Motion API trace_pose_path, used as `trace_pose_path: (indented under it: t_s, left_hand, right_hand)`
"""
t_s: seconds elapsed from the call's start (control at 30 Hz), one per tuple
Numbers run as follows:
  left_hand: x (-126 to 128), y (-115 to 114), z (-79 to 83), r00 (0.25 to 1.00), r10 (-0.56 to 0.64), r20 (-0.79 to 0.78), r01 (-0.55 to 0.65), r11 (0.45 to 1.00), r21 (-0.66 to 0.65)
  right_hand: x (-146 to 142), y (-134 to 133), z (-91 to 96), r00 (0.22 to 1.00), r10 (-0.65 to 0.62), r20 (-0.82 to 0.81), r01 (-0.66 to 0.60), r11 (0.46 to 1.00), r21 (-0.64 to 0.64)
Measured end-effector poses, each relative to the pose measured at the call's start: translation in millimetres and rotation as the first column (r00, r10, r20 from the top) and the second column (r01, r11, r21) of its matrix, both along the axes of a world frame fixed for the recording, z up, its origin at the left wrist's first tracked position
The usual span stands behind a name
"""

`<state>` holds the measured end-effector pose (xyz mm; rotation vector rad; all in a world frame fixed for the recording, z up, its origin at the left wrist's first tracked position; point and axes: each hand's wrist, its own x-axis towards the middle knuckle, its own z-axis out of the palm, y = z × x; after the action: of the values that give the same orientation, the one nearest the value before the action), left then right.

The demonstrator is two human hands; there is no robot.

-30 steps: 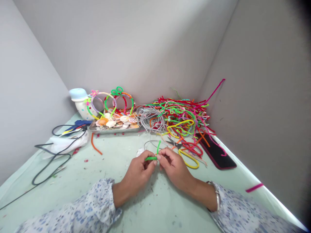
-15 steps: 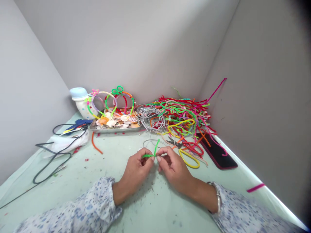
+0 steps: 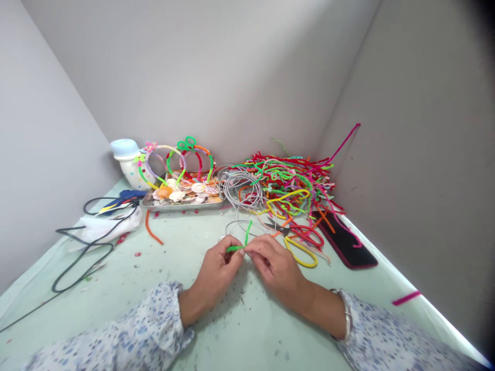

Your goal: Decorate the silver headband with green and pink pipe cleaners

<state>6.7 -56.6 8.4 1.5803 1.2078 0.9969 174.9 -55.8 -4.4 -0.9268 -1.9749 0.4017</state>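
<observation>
My left hand (image 3: 219, 264) is closed in a pinch on a bright green pipe cleaner (image 3: 248, 233). One end of it stands up between my hands, and another stretch lies along the left fingers. Close beside, my right hand (image 3: 276, 265) pinches at the base of the upright end, its thumb and forefinger together. The exact spot it grips is covered by the fingertips. A thin grey wire loop (image 3: 235, 222) shows just behind my hands. Red-handled scissors (image 3: 309, 235) lie to the right, partly among pipe cleaners.
A tangled heap of coloured pipe cleaners (image 3: 290, 178) is at the back right, beside coiled grey wire (image 3: 242, 190). A metal tray (image 3: 185, 206) of seashells and wrapped headbands (image 3: 211, 165) stands behind. There is a phone (image 3: 350, 247) on the right and a black cable (image 3: 83, 247) at left.
My right fingers have closed in nearer to the left fingertips, with thumb and forefinger now together at the pipe cleaner's base. The upright green end has tilted slightly. My left hand stays put.
</observation>
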Motion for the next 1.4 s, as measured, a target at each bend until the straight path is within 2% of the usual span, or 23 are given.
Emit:
trace_pose_path:
  t_s: [0.2, 0.67, 1.03, 1.4]
  left_hand:
    - [-0.3, -3.0, 2.2, 0.999, -0.031, 0.015, 0.031, 0.999, 0.033]
    - [-0.8, -4.1, 2.5, 0.995, -0.025, -0.098, 0.032, 0.997, 0.071]
    - [-0.2, -3.0, 2.6, 0.991, -0.036, -0.132, 0.043, 0.997, 0.056]
    - [-0.8, -3.4, -0.3, 0.997, -0.053, -0.058, 0.057, 0.996, 0.064]
  right_hand:
    - [0.2, 0.0, 0.1, 0.999, -0.034, 0.005, 0.034, 0.999, 0.01]
    - [0.4, -0.1, -1.3, 0.995, -0.087, 0.042, 0.084, 0.995, 0.057]
    - [1.1, -0.2, -0.6, 0.991, -0.115, 0.074, 0.109, 0.991, 0.077]
    - [1.0, 0.4, -1.0, 0.99, -0.127, 0.057, 0.12, 0.986, 0.114]
